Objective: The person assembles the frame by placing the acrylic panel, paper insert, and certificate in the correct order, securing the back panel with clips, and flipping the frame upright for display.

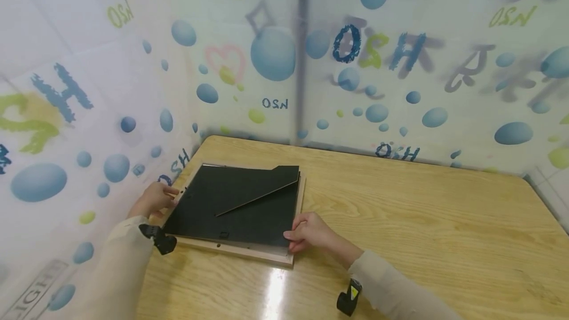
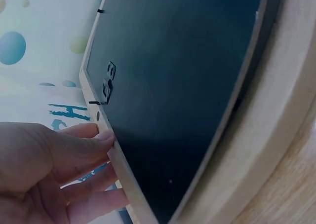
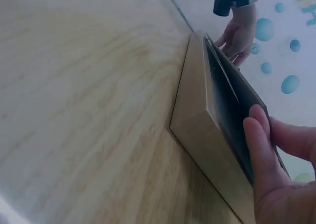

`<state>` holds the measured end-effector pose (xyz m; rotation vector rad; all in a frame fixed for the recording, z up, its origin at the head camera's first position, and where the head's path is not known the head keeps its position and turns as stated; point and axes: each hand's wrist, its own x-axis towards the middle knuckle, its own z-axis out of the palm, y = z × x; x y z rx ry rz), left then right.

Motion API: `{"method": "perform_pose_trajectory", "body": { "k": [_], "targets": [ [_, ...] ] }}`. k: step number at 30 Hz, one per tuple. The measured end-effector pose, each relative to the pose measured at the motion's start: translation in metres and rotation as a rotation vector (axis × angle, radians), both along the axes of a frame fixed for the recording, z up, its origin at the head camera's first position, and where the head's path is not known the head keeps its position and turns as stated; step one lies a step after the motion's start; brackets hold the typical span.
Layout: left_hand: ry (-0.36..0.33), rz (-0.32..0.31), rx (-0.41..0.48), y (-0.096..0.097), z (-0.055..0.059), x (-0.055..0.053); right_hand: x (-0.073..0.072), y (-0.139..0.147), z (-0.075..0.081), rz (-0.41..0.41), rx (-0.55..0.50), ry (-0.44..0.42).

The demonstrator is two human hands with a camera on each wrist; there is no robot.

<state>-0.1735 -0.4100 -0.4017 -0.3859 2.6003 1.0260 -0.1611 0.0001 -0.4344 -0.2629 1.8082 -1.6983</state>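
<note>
A light wooden picture frame [image 1: 262, 255] lies back side up at the left of the table. Its black backing board [image 1: 195, 219] sits tilted, its near and right edges raised off the frame. A black easel-stand flap [image 1: 266, 179] runs diagonally over the board. At the board's right near corner my right hand [image 1: 311, 231] pinches the edge between thumb [image 3: 296, 137] and fingers. My left hand [image 1: 153, 200] holds the frame's left side, thumb on the rim and fingers against the outer wall. Small metal hardware [image 2: 108, 81] shows on the board. The frame's front is hidden.
The wooden table [image 1: 422, 226] extends to the right. A patterned curtain wall [image 1: 275, 102] stands behind it, and another patterned wall [image 1: 98, 127] is close beside my left arm. Black wrist cameras [image 1: 348, 298] are strapped on both sleeves.
</note>
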Motion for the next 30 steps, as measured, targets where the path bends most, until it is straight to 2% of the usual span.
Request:
{"method": "perform_pose_trajectory", "body": {
  "k": [2, 9, 15, 23, 30],
  "targets": [
    [0.006, -0.007, -0.001, 0.0, 0.0, 0.0, 0.001, 0.0, -0.001, -0.008, -0.026, -0.01],
    [-0.022, 0.029, 0.002, 0.003, 0.002, -0.001, 0.002, 0.002, -0.005, -0.043, -0.096, -0.047],
    [-0.028, 0.04, -0.004, 0.003, 0.003, 0.0, 0.001, 0.002, -0.007, -0.017, -0.085, -0.074],
    [-0.009, 0.035, 0.004, 0.0, 0.001, 0.0, 0.001, -0.003, -0.008, 0.007, 0.011, -0.05],
    [0.0, 0.029, 0.003, 0.0, -0.001, -0.001, -0.003, -0.007, -0.004, 0.058, 0.21, 0.078]
  ]
}}
